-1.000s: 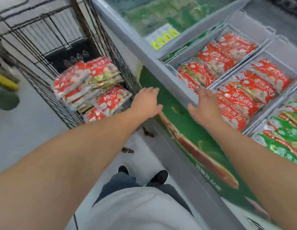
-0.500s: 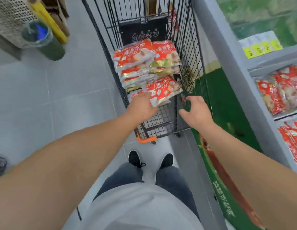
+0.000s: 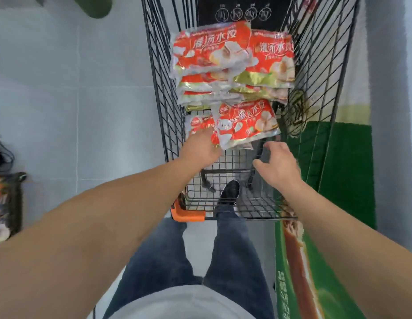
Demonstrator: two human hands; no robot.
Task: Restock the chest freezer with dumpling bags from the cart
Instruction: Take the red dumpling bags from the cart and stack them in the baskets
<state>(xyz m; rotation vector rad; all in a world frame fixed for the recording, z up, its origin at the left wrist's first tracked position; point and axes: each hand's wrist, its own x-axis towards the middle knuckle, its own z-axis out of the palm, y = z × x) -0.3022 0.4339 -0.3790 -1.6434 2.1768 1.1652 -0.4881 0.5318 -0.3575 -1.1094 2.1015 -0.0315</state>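
Touching front dumpling bag (image 3: 245, 124), left hand (image 3: 200, 149), right hand (image 3: 277, 165) loosely curled, empty, just below

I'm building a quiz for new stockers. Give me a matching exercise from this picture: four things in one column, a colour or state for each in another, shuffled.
Things:
1. left hand
2. right hand
3. cart corner guard
4. freezer side

States or colours:
A. green
B. fingers curled, holding nothing
C. orange
D. on the nearest dumpling bag

Pairs: 1-D, 2-B, 3-C, 4-A
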